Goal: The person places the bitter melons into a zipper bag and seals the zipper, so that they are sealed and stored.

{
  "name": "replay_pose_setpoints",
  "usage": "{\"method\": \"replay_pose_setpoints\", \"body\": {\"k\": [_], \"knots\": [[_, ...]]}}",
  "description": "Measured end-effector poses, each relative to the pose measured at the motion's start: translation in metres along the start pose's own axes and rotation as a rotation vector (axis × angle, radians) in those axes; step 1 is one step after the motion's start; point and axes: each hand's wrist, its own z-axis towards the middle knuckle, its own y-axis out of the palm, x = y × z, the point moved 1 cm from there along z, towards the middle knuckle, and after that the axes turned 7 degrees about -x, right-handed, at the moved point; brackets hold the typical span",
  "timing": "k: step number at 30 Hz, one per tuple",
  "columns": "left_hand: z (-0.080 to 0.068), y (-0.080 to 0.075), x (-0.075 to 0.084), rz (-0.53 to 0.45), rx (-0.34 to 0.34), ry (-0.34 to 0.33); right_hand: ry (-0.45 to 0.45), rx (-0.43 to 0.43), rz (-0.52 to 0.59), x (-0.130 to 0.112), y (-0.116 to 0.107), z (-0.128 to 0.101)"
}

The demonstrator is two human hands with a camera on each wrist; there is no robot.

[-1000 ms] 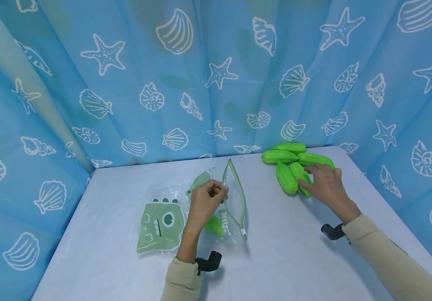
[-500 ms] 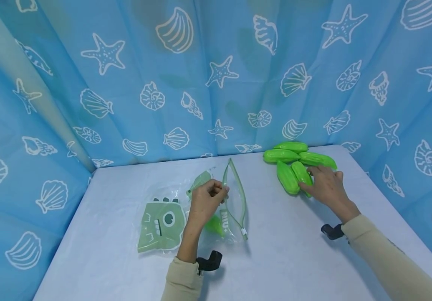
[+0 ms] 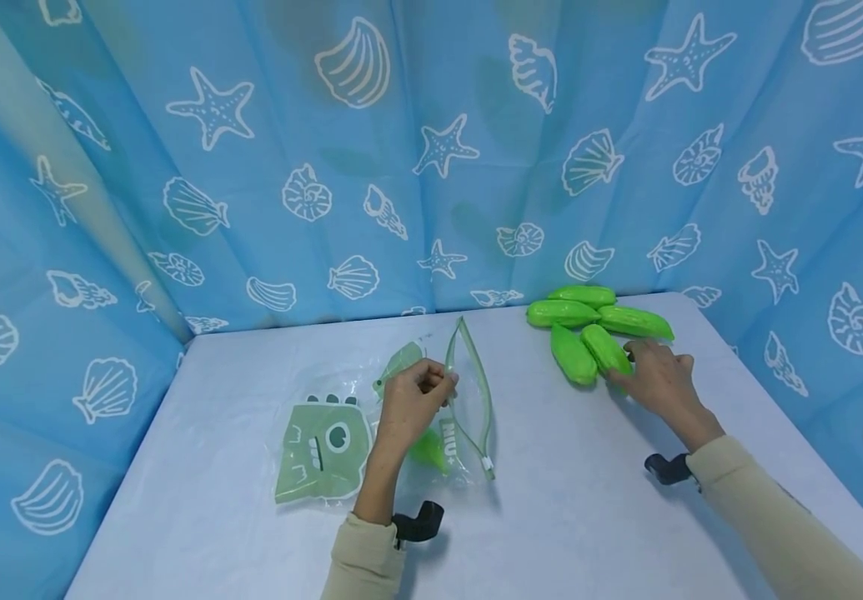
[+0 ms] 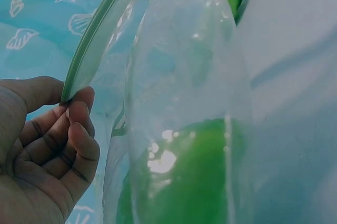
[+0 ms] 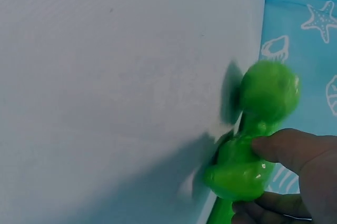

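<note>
Left grip (image 3: 412, 400) pinches the open rim of our clear zip bag (image 3: 469, 400) at surface centre | left wrist view alone shows a green piece inside (image 4: 184, 182) | right grip (image 3: 656, 379) clamped on one green gourd (image 5: 247, 166), pile (image 3: 589, 321) at 1 o'clock | head view hides that hold.

Bright, even, diffuse light from above in all views, no hard glare on the white table (image 3: 251, 500). Soft short shadows fall toward the viewer under the forearms and bag. Head view sharp at centre, curtain (image 3: 101, 208) bowed and stretched toward the edges by wide-angle distortion. Left wrist view: clear bag (image 4: 184, 77) close to the lens, soft, with small white highlights on the plastic over the green shape. Right wrist view: green toy vegetable (image 5: 253, 129) slightly blurred, glossy specks, dark shadow beside it on the table.
</note>
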Motion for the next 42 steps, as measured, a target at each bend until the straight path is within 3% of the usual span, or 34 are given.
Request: {"method": "replay_pose_setpoints", "body": {"k": [8,26,42], "knots": [[0.000,0.000,-0.002,-0.007,-0.007,-0.010,0.014,-0.008,0.006,0.006,0.005,-0.001],[0.001,-0.001,-0.001,-0.009,-0.005,0.011,-0.027,0.083,-0.006,0.004,-0.009,-0.017],[-0.001,-0.002,0.001,-0.014,-0.007,-0.002,-0.179,0.191,0.018,-0.038,-0.028,-0.028]]}}
